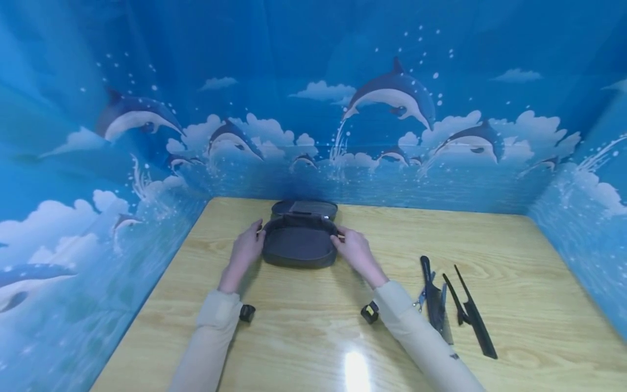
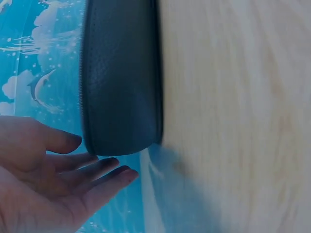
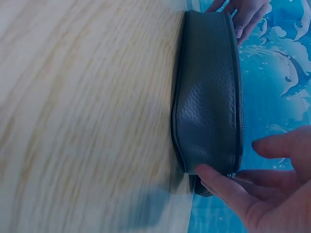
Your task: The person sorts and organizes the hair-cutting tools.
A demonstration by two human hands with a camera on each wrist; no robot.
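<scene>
A black zip case [image 1: 300, 243] stands on the table with its lid [image 1: 305, 208] folded back behind it. My left hand [image 1: 247, 245] is at the case's left end, and in the left wrist view its fingers [image 2: 109, 187] are loosely extended, the tips by the case's end and the thumb apart. At the right end is my right hand [image 1: 356, 250]. One fingertip touches the case's lower edge in the right wrist view, while the thumb [image 3: 272, 146] stays off it. No contents are visible inside the case.
To the right lie a black-handled comb [image 1: 433, 299], blue-grey scissors [image 1: 422, 298] partly under it, and a black two-armed tool [image 1: 477, 324]. Dolphin-print cloth [image 1: 313, 98] walls off the wooden table [image 1: 303, 337] at the back and sides.
</scene>
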